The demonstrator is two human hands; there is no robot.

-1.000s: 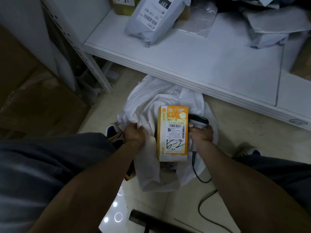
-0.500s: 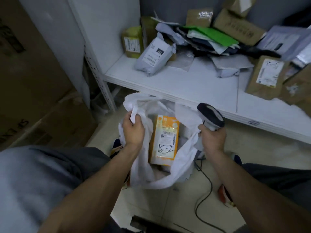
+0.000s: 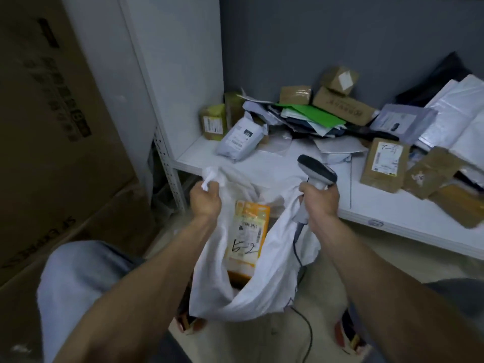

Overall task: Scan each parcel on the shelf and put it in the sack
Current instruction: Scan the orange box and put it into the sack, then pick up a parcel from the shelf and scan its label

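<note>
Your left hand (image 3: 207, 199) curls its fingers tightly around a bunched edge of the white plastic sack (image 3: 264, 289). Your right hand (image 3: 320, 203) grips the handle of the grey handheld scanner (image 3: 317, 171) together with the opposite edge. The orange rectangular parcel (image 3: 248, 237) stands inside the sack between your hands. Its long axis runs away from you, its top end points toward the white shelf (image 3: 288, 163), and its label faces up.

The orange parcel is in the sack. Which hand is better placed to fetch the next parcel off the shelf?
Left, probably. The left hand grips only the sack rim, and the grey mailer lies just beyond it. The right hand holds the scanner too.
</note>
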